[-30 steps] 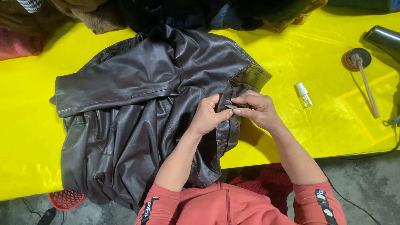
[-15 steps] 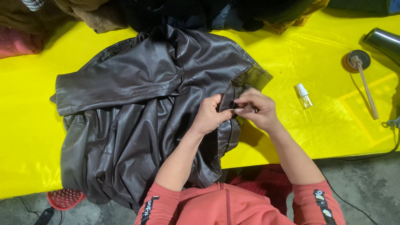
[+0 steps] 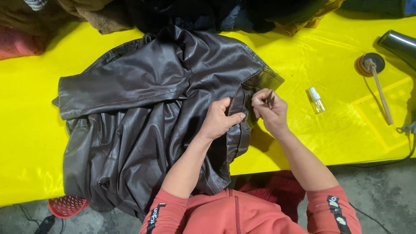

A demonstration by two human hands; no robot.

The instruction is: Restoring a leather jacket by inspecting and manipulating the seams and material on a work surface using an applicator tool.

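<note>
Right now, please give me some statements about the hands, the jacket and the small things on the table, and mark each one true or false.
1. The dark brown leather jacket lies on a yellow table cover. True.
2. The left hand rests flat on the cover, away from the jacket. False: it grips the jacket's front edge.
3. The right hand pinches a small dark piece between its fingers. True; what the piece is cannot be told.
4. The small clear spray bottle stands upright on the jacket. False: it lies on the cover, to the right of the jacket.
5. A thin wooden stick lies near the table's right end. True.
</note>
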